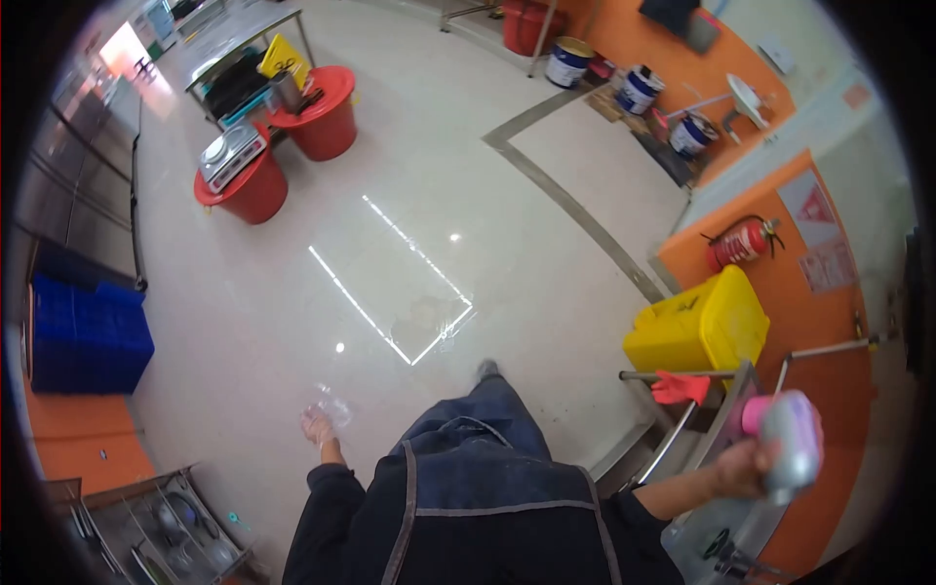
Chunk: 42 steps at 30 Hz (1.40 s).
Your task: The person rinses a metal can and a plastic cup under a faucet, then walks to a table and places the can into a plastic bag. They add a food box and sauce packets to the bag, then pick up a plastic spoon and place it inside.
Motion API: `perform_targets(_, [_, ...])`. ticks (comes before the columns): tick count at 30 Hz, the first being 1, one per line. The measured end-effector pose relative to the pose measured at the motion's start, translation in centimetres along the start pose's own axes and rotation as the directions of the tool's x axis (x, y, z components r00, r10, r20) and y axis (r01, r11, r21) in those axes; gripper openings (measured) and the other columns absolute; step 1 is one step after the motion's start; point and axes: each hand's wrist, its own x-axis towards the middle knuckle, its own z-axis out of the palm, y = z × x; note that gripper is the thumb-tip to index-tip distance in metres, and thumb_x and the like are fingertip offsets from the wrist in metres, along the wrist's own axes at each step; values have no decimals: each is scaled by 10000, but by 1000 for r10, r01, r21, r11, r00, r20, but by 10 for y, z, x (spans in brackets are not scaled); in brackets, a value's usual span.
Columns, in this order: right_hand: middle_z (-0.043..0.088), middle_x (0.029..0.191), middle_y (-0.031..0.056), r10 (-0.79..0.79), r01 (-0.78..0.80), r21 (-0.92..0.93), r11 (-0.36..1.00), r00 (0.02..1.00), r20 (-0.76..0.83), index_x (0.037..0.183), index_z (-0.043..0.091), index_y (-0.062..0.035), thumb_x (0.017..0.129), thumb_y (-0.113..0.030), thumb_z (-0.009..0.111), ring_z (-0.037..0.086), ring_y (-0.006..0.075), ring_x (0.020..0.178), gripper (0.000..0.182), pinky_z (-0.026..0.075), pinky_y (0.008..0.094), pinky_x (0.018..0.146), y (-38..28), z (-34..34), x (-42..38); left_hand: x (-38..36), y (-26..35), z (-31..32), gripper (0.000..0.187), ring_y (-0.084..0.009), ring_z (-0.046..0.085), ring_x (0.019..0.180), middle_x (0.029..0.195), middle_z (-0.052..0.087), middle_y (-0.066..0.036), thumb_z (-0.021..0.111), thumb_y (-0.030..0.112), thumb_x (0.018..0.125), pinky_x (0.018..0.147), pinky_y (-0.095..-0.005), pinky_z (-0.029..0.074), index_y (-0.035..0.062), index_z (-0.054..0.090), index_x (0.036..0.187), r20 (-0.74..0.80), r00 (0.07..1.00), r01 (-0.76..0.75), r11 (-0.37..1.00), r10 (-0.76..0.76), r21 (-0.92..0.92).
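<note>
My right hand (743, 470) is wrapped round a pink and silver-grey bottle (792, 444) with a pink cap, held up at the lower right over a metal sink area. Motion softens the bottle's outline, and its label is unreadable. Out to the left, my left hand (318, 426) hangs over the pale floor with its fingers loosely apart, and a glossy patch shows beside it. A red rubber glove (680, 387) lies over the metal frame just beyond the bottle. I wear a dark apron (502, 487) over dark sleeves.
A yellow bin (697, 327) stands beyond the sink frame, below a fire extinguisher (743, 242). At left are a blue bin (88, 336) and a rack of dishes (161, 531). Red tubs (327, 127) stand ahead, one bearing a scale (232, 156). Paint-style buckets (639, 90) line the right wall.
</note>
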Motion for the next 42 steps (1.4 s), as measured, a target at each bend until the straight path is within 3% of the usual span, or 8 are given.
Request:
perform_targets(11, [528,1075,190,-145,227,294,929,951,-275,1064,482,23,747,-131,635,536,309,986,384,475,466,824,94,373,-18,103,299,178,221,-156,572,664,778,593,-67,561,246,816,557,-291,462,44,604,897,-111,948,-316,861,297,-398])
perform_targets(15, [541,1018,98,257,-293,149,944,941,218,1101,461,-11,739,-250,694,543,216,951,492,438,361,863,167,585,-57,174,334,219,279,-183,570,625,762,589,-91,547,305,830,555,-324,482,30,579,868,-68,987,118,938,-148,-325])
perform_targets(23, [568,975,96,284,-950,-308,-48,-309,908,1130,477,5,666,-171,751,575,186,876,567,462,319,798,171,900,-97,218,367,209,285,-271,595,772,827,623,-142,570,296,806,703,-363,465,41,594,932,-331,847,377,909,-415,-176])
perform_targets(27, [582,890,99,161,-980,-165,107,-146,976,1098,487,21,706,-181,712,595,177,767,495,501,331,696,168,1024,-111,236,414,234,233,-285,607,781,843,632,-151,608,170,758,707,-363,470,23,592,938,175,977,-214,518,125,828])
perform_targets(30, [590,859,107,106,-937,-328,120,-316,943,1099,487,26,696,-175,712,609,191,754,503,513,350,689,181,1129,-120,292,480,302,233,-303,621,788,860,636,-163,612,137,732,699,-384,474,21,601,935,-329,745,561,812,-580,-160])
perform_targets(35, [587,818,82,-18,-980,-199,-27,-198,980,1049,505,20,716,-214,707,577,157,698,455,492,323,624,176,1252,-77,455,688,409,237,-319,596,741,853,607,-182,530,206,807,677,-444,469,-5,593,894,-154,971,177,983,-181,-39])
perform_targets(39, [599,837,144,388,-846,-296,444,-117,914,1067,497,32,649,-239,728,624,256,779,549,525,395,696,236,1367,-93,555,943,449,222,-314,590,843,864,614,-157,545,237,807,782,-388,452,47,619,895,19,976,-217,974,219,-67])
perform_targets(42, [583,865,117,194,-983,-184,-25,-186,963,1151,420,14,694,-254,713,606,218,736,605,522,392,592,266,1424,-99,619,1107,495,195,-262,606,782,837,632,-106,590,248,781,722,-356,467,90,629,887,100,907,-348,860,410,-374])
